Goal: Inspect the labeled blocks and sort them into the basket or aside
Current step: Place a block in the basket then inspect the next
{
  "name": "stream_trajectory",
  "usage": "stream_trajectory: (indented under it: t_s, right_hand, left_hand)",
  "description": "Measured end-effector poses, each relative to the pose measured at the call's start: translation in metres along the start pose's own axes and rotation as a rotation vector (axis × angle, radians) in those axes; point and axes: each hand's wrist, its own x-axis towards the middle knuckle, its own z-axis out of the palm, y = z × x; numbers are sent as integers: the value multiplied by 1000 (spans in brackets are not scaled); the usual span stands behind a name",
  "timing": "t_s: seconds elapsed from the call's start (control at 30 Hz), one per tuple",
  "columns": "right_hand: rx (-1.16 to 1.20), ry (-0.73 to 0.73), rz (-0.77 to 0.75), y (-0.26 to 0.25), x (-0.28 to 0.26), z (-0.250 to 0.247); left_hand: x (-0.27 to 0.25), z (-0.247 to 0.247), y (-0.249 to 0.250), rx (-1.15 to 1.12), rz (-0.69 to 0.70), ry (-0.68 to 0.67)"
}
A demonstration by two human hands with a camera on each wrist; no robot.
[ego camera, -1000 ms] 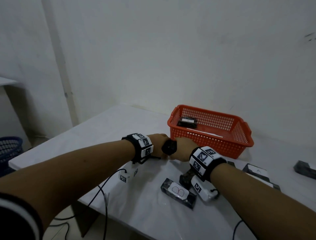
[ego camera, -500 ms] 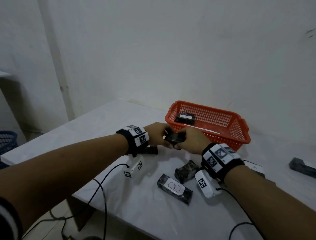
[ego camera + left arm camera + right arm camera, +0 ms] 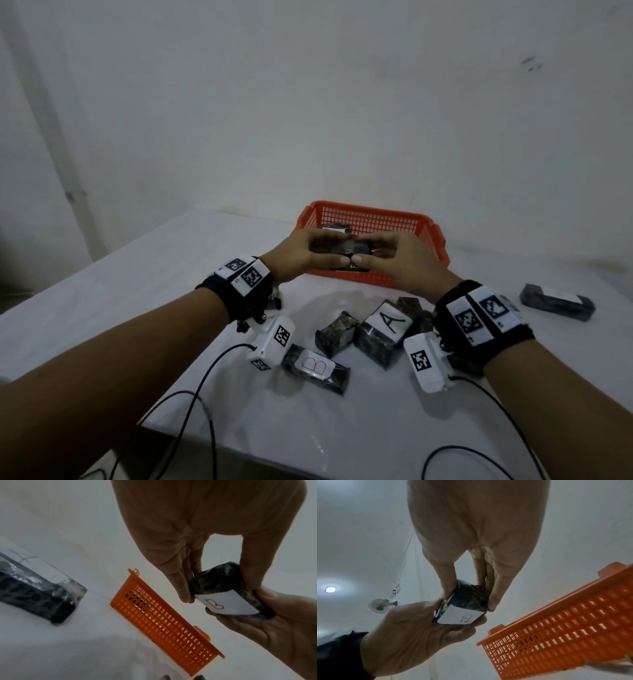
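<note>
A dark wrapped block (image 3: 342, 246) is held in the air just in front of the orange basket (image 3: 370, 219). My left hand (image 3: 325, 250) pinches its left end and my right hand (image 3: 371, 251) pinches its right end, thumbs meeting underneath. In the wrist views a white label with a "B" (image 3: 226, 604) shows on the block's (image 3: 469, 597) underside. Inside the basket lies another dark block (image 3: 334, 228), partly hidden by my hands.
On the white table (image 3: 171, 274) below my wrists lie several dark blocks: one labelled B (image 3: 315, 368), one labelled A (image 3: 383, 329), one with no label showing (image 3: 335, 330). Another block (image 3: 556, 301) lies far right. Cables trail over the table's front edge.
Both hands have lifted the block from low over the table to basket-rim height. It is now held by its two ends.
</note>
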Motion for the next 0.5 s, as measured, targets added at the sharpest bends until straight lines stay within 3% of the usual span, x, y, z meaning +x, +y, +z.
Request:
stream_trajectory:
  t_s: [0.23,0.5]
  right_hand:
    - [171,-33,12,2,-16,-18]
    - [231,-5,10,5,-24,-32]
  left_hand:
    - [-2,13,15,35,85,35]
    - [-7,22,21,-21,71,-37]
